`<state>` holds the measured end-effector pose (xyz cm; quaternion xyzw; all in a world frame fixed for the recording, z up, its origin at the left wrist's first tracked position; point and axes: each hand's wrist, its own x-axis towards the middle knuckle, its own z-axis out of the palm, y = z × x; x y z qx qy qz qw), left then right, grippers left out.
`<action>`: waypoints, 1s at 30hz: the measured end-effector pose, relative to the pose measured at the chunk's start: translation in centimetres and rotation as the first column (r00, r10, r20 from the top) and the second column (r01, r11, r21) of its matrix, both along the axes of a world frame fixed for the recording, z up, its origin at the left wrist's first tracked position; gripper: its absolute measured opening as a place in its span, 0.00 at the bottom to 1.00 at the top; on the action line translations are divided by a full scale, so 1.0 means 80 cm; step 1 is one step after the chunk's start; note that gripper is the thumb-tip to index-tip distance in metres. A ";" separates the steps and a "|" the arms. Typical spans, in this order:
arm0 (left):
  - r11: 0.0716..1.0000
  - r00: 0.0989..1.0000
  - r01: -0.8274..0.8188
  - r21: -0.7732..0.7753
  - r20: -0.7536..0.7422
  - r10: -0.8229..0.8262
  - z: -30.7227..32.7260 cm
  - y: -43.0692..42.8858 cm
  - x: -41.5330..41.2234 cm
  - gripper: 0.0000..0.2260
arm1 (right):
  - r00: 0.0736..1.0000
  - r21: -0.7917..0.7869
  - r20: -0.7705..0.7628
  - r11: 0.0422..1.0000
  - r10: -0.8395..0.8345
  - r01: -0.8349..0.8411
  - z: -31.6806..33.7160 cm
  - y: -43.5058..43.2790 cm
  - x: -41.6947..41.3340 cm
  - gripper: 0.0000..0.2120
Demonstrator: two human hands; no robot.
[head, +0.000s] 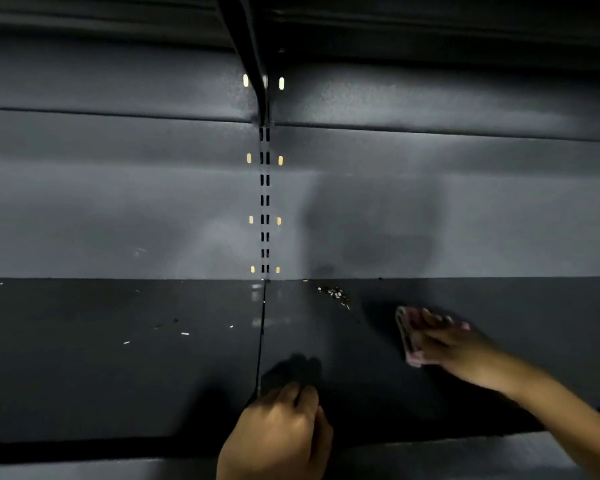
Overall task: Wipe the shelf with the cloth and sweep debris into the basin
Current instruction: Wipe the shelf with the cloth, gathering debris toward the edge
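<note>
A dark grey metal shelf fills the lower half of the view. My right hand presses a folded pink cloth flat on the shelf at the right, blurred. A small heap of light debris lies near the back wall, up and left of the cloth. More crumbs are scattered over the left shelf panel. My left hand rests with curled fingers on the shelf's front edge, near the seam between the two panels. No basin is in view.
A slotted upright runs down the grey back panel to the seam between the shelf panels. A bracket carries the shelf above, which overhangs the top of the view.
</note>
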<state>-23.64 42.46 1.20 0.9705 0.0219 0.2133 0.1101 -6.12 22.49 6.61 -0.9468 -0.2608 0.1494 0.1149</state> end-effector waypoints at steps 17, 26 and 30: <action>0.999 0.997 0.019 -0.029 0.079 -0.017 -0.011 0.002 0.005 0.18 | 0.797 0.430 0.215 0.788 -0.564 0.441 -0.013 0.017 0.088 0.20; 0.998 0.999 0.029 -0.056 0.020 -0.028 -0.007 0.002 0.004 0.17 | 0.948 0.326 0.168 0.923 -0.270 0.205 -0.023 0.157 0.038 0.25; 0.999 1.000 -0.007 -0.038 0.007 0.008 -0.006 0.003 0.001 0.16 | 0.982 0.361 0.123 0.928 -0.146 0.093 -0.020 0.204 0.021 0.20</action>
